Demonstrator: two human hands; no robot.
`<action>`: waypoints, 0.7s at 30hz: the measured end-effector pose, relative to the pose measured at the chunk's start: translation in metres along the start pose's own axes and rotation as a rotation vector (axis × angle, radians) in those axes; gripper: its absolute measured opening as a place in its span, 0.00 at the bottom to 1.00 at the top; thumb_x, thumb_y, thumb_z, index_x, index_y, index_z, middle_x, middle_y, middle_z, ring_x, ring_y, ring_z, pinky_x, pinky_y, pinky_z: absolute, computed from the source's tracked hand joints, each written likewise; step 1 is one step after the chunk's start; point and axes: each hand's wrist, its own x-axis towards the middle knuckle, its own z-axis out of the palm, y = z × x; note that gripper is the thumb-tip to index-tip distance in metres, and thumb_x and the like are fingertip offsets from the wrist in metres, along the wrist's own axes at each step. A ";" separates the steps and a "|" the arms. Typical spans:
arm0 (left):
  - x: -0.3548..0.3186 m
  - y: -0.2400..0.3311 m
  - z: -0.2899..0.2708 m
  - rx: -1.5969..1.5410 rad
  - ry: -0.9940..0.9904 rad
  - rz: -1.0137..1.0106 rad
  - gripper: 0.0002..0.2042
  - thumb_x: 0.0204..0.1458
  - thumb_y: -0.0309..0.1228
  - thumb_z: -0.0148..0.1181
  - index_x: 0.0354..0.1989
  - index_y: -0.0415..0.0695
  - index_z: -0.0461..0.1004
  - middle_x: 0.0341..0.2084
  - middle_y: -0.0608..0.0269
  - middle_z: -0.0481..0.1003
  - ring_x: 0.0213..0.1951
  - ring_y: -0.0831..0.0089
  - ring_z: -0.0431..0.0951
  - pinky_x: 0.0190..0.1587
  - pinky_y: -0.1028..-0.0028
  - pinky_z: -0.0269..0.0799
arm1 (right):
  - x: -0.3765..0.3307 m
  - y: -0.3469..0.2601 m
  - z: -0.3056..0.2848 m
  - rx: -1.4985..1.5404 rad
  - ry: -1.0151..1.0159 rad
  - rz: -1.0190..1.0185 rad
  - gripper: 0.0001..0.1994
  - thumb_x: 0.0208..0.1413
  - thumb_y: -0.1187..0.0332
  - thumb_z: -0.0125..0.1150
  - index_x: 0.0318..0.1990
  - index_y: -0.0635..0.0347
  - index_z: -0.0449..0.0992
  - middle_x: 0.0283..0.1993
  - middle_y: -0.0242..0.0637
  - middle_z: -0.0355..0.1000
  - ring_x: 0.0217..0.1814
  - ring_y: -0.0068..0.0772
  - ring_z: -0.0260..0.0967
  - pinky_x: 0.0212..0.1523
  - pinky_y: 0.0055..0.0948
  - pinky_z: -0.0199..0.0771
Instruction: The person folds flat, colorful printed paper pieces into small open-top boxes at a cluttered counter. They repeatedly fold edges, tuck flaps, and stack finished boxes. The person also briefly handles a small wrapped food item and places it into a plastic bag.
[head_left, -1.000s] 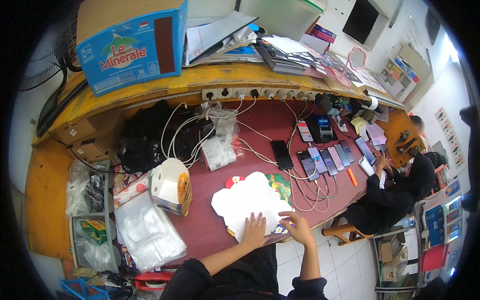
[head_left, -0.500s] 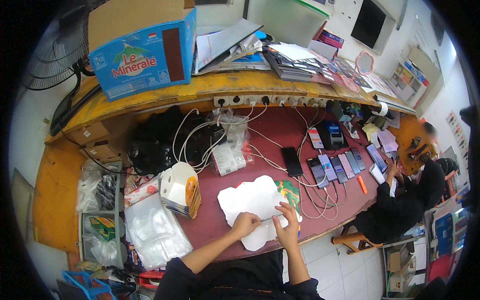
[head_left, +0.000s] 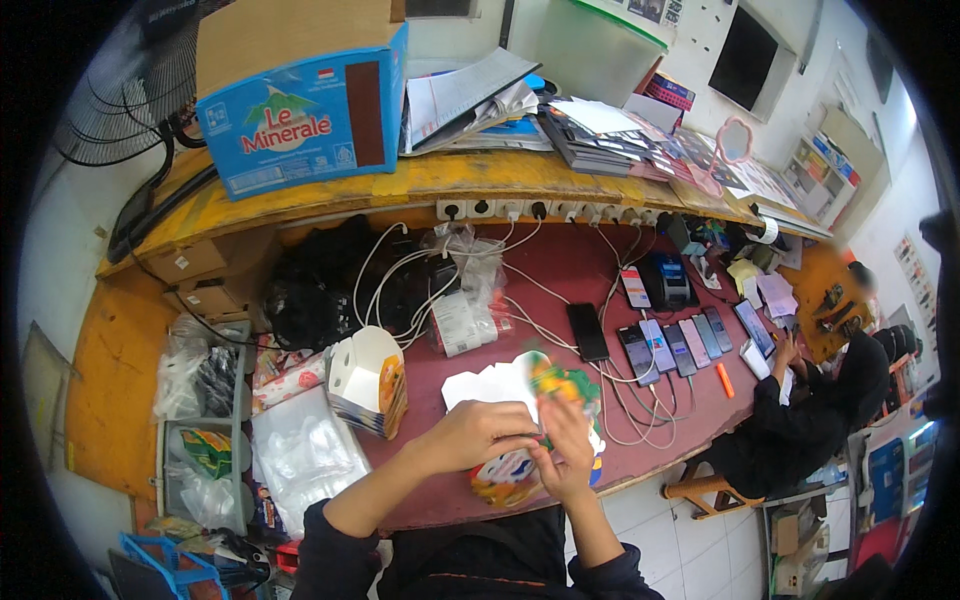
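We were right above the action, and there was the piece of printed card (head_left: 505, 478), near the front edge of the red desk (head_left: 425, 390), under our two hands! Our left hand (head_left: 485, 435) sat over its middle, fingers curled and pinched shut on the card. Our right hand (head_left: 568, 455) met it just alongside, thumb close against the left fingertips; the fingers there were a blur, so we could not tell whether they gripped. Below our knuckles we caught the colourful face of the card, tilted, and behind them a white scalloped patch (whether that was the same sheet or another, we could not say). Off to our left stood a stack of nested cartons (head_left: 368, 385), with a pile of clear plastic bags (head_left: 305, 450) just beside it. Beyond our right hand, we had a black phone (head_left: 587, 332) lying among white cables (head_left: 540, 328), a row of phones (head_left: 678, 347) next along, and an orange stick (head_left: 724, 380) nearer the edge. Farther right, a co-worker (head_left: 830, 390) in black sat at the desk, and above us all a blue cardboard box (head_left: 300, 125) rested on the yellow shelf (head_left: 450, 188).
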 end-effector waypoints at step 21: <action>-0.035 0.032 0.046 -1.389 0.678 -0.795 0.16 0.63 0.32 0.41 0.54 0.36 0.63 0.47 0.55 0.72 0.47 0.67 0.75 0.51 0.65 0.71 | 0.008 -0.042 0.008 0.456 0.514 0.382 0.09 0.38 0.79 0.63 0.17 0.62 0.68 0.44 0.40 0.62 0.54 0.42 0.58 0.57 0.44 0.54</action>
